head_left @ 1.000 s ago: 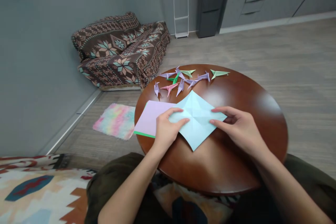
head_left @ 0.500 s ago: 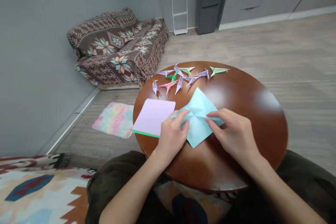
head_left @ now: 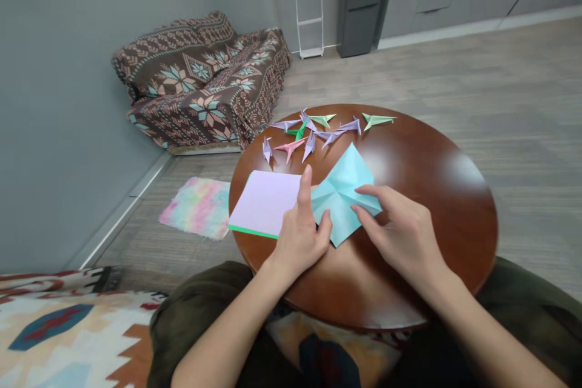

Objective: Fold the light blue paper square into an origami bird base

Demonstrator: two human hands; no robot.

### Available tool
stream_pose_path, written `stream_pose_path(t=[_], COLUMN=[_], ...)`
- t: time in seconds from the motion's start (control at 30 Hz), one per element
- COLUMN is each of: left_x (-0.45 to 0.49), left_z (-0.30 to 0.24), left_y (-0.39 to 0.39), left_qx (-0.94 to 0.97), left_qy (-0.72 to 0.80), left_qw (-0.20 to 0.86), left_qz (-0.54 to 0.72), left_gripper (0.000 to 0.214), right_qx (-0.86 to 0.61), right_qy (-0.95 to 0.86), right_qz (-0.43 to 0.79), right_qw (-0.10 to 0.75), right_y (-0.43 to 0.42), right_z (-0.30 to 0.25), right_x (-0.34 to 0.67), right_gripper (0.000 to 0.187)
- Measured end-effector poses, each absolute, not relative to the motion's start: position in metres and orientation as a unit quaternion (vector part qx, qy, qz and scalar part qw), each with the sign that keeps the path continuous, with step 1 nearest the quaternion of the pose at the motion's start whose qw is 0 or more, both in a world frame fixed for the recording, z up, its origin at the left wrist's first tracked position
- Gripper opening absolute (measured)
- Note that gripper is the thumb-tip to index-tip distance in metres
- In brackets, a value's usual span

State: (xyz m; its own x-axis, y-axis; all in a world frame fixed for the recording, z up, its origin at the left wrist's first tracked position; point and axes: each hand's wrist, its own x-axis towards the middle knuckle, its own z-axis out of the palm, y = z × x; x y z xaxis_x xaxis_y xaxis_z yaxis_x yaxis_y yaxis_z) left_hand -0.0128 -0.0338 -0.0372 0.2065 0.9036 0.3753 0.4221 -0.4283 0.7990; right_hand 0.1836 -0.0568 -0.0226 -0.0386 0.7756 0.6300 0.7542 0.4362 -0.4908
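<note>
We see a pale blue origami sheet on the tabletop, creased and partly folded, its point aimed away from us, between both hands. Our right hand seems to pinch its right corner between thumb and fingers. Our left hand is half open, index finger raised, thumb against the sheet's lower edge, no clear grip. Done so far: finished origami cranes grouped further out. Still unfolded: the lilac paper stack just left of the hands, green showing beneath.
</note>
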Motion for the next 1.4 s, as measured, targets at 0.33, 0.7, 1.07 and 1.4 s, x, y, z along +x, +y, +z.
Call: stream_pose_path(t=[0.33, 0.7, 1.07, 1.4], left_x=[-0.015, -0.017, -0.012, -0.017], left_z=[-0.032, -0.034, -0.03, -0.025], left_y=[-0.025, -0.016, -0.023, -0.023], left_qx=[0.754, 0.723, 0.683, 0.722], left_qy=[0.516, 0.519, 0.34, 0.343], left_qw=[0.169, 0.205, 0.475, 0.409], left_qz=[0.371, 0.407, 0.439, 0.441], left_gripper=[0.054, 0.025, 0.039, 0.01], right_qx=[-0.522, -0.518, -0.489, -0.403], right_qy=[-0.722, -0.73, -0.757, -0.765], right_qz=[-0.049, -0.064, -0.042, 0.041], right_qw=[0.452, 0.441, 0.431, 0.501], right_y=[-0.055, -0.049, -0.05, -0.052], right_z=[-0.028, -0.029, -0.026, -0.021], right_x=[0.187, 0.198, 0.193, 0.183], right_gripper=[0.015, 0.008, 0.01, 0.012])
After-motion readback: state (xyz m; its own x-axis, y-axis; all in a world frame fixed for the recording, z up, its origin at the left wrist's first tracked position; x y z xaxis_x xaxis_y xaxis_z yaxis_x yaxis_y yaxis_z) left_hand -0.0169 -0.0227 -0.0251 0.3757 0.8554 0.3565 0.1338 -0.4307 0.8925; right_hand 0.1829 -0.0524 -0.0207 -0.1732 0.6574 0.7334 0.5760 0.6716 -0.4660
